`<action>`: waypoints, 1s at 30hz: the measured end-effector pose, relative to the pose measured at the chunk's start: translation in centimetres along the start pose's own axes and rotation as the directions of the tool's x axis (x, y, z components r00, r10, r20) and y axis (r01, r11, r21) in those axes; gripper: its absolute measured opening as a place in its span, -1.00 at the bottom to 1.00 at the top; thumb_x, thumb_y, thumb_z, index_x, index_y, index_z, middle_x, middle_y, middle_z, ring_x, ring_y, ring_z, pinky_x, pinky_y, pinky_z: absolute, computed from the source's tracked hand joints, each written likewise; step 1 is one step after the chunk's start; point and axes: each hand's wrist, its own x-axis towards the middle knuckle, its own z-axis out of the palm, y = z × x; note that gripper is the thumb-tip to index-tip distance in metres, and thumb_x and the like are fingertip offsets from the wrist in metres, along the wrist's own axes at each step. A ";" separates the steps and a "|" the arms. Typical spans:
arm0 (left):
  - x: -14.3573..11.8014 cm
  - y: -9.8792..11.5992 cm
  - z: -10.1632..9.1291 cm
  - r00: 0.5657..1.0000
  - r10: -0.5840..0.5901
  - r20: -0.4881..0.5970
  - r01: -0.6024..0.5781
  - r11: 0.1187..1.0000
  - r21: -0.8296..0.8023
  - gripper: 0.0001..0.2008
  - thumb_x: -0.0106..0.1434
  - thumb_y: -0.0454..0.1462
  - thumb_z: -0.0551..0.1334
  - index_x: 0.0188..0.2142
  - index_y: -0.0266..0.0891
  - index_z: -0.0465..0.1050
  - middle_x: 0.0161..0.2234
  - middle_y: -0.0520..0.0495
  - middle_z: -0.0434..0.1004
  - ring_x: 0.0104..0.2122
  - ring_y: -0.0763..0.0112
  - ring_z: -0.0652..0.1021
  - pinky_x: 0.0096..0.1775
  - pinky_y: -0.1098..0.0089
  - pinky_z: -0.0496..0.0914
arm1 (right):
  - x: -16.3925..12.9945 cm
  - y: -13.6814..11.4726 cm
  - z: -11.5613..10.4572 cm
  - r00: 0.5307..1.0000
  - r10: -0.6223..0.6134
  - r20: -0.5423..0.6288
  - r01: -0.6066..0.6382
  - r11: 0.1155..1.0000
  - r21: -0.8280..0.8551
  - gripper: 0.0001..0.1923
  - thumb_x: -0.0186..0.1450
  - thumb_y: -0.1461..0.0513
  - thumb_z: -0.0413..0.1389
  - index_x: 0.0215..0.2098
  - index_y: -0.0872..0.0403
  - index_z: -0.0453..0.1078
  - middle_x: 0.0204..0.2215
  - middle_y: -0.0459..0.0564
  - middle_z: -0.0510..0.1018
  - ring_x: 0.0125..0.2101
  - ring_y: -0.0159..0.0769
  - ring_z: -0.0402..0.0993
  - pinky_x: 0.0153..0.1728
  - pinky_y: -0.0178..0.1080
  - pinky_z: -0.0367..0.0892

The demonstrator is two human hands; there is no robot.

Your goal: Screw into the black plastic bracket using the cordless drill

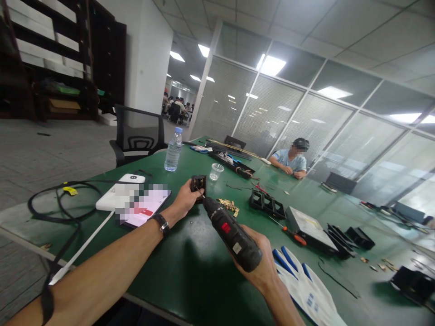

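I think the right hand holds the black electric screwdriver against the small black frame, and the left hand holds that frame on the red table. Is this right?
Not quite: the head view shows a green table, not red. The rest holds: the right hand holds the black electric screwdriver against the small black frame, which the left hand holds.

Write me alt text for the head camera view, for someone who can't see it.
A person's right hand holds a black electric screwdriver with a red switch, its bit touching a small black square plastic frame held upright by the left hand over a green table. Small brass parts, a clear water bottle and a seated co-worker lie beyond.
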 end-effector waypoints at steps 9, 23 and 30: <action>-0.3 0.0 0.3 0.999 -0.016 0.034 0.017 0.999 -0.033 -0.62 -0.06 -0.30 0.37 -0.20 -0.26 0.40 -0.35 0.00 0.49 -0.35 0.41 0.47 -0.28 0.38 0.37 | 0.1 -0.2 -0.3 1.000 -0.017 0.011 0.018 0.999 -0.033 -0.80 0.11 0.27 0.12 -0.25 0.05 0.40 -0.40 -0.08 0.53 -0.44 -0.33 0.42 -0.44 -0.34 0.19; 0.8 -0.9 -1.2 0.987 0.155 0.035 -0.159 0.946 0.281 -0.67 -0.05 -0.39 0.27 -0.22 -0.23 0.43 -0.33 0.03 0.48 -0.33 0.39 0.44 -0.22 0.39 0.33 | 0.4 -1.0 0.5 0.986 -0.004 0.168 0.076 0.904 -0.422 -0.60 0.24 0.21 0.09 0.05 0.05 0.34 -0.27 0.02 0.54 -0.27 -0.21 0.44 -0.25 -0.25 0.17; 1.3 -1.6 -1.8 0.994 0.100 0.033 -0.105 0.948 0.299 -0.64 -0.11 -0.34 0.32 -0.24 -0.23 0.44 -0.33 0.01 0.49 -0.34 0.38 0.46 -0.26 0.38 0.38 | 0.5 -1.8 2.0 0.960 0.048 0.275 0.127 0.803 -0.583 -0.66 0.28 0.23 0.06 0.03 0.08 0.28 -0.28 0.04 0.52 -0.27 -0.18 0.43 -0.26 -0.20 0.14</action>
